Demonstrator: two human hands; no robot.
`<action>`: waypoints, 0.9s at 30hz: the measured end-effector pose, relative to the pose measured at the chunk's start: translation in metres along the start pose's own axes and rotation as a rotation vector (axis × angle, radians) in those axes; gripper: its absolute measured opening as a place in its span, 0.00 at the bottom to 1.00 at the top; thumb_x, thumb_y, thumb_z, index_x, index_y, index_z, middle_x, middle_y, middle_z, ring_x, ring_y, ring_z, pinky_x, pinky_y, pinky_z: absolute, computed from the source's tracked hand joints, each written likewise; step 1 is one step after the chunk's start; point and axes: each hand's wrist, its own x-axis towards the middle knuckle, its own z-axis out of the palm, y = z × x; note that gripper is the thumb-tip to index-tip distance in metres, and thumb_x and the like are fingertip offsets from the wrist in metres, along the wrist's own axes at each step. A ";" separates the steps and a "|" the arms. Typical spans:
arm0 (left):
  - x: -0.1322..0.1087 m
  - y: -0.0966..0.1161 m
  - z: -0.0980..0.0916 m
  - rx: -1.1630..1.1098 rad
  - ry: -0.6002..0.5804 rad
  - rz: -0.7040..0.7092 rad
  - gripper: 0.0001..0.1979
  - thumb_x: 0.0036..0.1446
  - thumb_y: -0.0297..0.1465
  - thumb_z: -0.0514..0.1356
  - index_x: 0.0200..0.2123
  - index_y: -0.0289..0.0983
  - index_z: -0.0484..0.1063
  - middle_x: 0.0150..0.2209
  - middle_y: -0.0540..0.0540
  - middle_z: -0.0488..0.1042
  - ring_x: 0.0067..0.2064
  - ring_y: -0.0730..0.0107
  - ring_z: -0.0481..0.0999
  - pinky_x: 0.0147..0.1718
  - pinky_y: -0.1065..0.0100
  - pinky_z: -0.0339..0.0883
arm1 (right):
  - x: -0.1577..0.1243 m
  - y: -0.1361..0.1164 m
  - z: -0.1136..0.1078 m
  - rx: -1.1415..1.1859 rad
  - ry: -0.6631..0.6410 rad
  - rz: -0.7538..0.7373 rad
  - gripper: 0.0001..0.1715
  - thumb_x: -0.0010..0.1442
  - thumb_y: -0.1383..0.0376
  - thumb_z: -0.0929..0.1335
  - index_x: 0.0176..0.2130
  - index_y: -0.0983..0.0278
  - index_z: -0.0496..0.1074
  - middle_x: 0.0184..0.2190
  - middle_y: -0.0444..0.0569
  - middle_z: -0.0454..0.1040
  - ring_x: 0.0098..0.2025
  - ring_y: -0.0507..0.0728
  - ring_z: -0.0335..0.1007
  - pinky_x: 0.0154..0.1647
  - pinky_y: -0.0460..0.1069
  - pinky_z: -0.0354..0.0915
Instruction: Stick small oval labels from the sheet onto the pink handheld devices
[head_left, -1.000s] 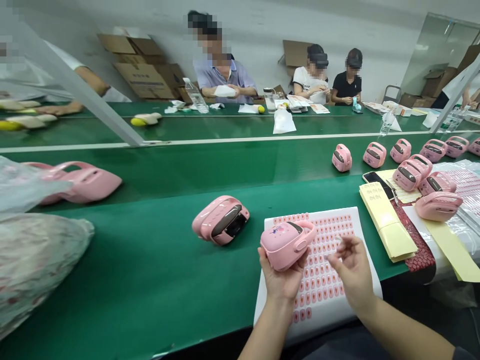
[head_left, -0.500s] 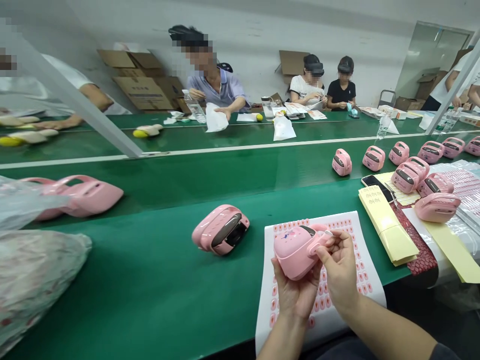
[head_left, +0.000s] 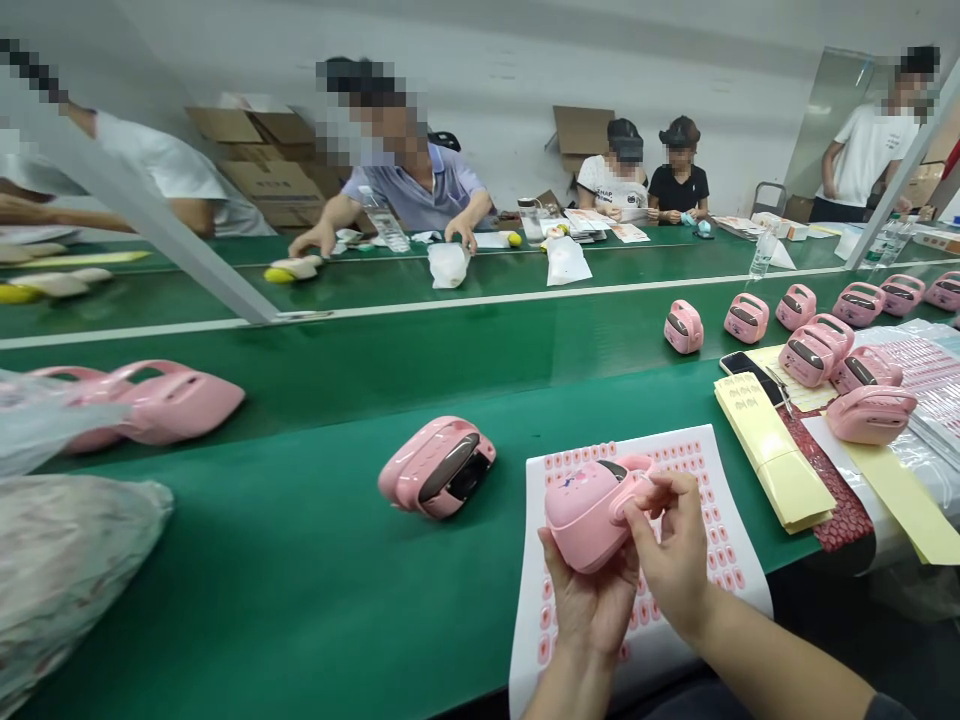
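My left hand (head_left: 589, 610) cradles a pink plastic handled case (head_left: 585, 512) from below, holding it over a white sheet of small pink stickers (head_left: 739, 590). My right hand (head_left: 671, 550) pinches the case near its curved handle, though my fingers hide what lies between them. Both hands are above the sheet, which lies on a green conveyor belt (head_left: 262, 590). To the left, a second pink case (head_left: 436, 467) rests on its side on the belt, apart from my hands.
Several pink cases (head_left: 806, 358) stand at the right, near yellow paper stacks (head_left: 765, 450) and a phone (head_left: 750, 376). Plastic bags (head_left: 67, 580) and pink housings (head_left: 169, 405) lie left. Beyond a clear divider, co-workers sit at a second belt; one hand (head_left: 311, 240) reaches a yellow-tipped item.
My right hand has closed in from apart and pinches the case near its handle. The case is turned. Across the belt, a co-worker now reaches forward, and a standing person has appeared at the far right.
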 end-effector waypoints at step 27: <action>0.003 0.006 -0.010 0.607 0.645 0.518 0.29 0.42 0.51 0.64 0.47 0.46 0.72 0.45 0.46 0.78 0.54 0.55 0.70 0.39 0.64 0.71 | -0.079 0.039 -0.062 -0.367 -0.621 -0.369 0.29 0.60 0.74 0.59 0.60 0.63 0.52 0.36 0.54 0.74 0.34 0.59 0.73 0.34 0.54 0.70</action>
